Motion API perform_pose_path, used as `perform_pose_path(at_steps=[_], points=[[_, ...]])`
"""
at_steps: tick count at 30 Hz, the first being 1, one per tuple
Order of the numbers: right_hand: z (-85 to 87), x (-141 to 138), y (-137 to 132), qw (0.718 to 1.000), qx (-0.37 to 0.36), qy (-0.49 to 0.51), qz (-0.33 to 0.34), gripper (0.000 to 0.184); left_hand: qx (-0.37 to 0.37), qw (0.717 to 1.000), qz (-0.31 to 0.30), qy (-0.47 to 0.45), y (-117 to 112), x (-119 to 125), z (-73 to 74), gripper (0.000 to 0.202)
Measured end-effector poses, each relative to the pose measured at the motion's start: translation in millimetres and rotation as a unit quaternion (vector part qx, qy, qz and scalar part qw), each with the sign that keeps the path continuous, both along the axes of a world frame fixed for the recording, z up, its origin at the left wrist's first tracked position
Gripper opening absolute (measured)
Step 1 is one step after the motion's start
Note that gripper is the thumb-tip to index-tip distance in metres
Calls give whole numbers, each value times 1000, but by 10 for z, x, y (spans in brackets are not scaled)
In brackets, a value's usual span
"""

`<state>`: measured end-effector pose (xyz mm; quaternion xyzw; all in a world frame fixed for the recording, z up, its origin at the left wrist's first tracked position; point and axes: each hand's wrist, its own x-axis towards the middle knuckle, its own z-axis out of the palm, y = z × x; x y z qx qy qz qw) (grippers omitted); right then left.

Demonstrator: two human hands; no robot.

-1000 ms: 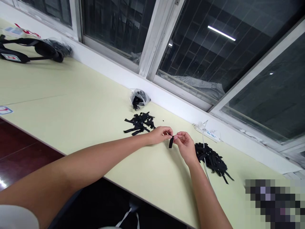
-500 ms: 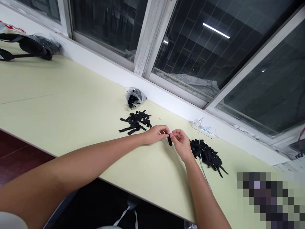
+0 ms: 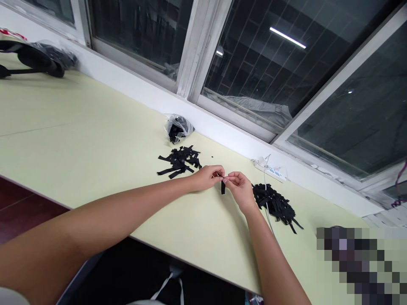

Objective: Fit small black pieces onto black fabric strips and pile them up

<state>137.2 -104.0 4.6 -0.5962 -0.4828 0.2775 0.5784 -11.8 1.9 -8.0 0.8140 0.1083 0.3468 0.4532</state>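
Observation:
My left hand and my right hand meet over the pale green table, fingertips pinched together on the top end of one short black strip, which hangs down from them. A loose pile of black strips lies just beyond my left hand. A second, denser heap of black strips lies to the right of my right hand. A clear plastic bag with black pieces sits by the window sill.
A white power strip with a cable lies along the sill behind the right heap. A black strap-like item rests at the far left. The table's near edge runs over a dark red floor. A blurred patch covers the lower right.
The view has shifted slightly, so everything sits a little further left. The hanging strip swung from tilted to nearly straight down between my fingertips. Both hands keep their pinch.

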Motion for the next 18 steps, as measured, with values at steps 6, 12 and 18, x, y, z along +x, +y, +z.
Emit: perform_pose_path(at_steps=[6, 12, 18], points=[[21, -40, 11, 1000, -12, 3, -10, 41, 9, 1000, -9, -2, 3, -10, -4, 5], [52, -46, 8, 1000, -18, 18, 8, 42, -33, 999, -2, -20, 11, 38, -47, 9], [52, 7, 23, 999, -49, 20, 12, 40, -77, 996, 0, -32, -4, 61, -27, 11]])
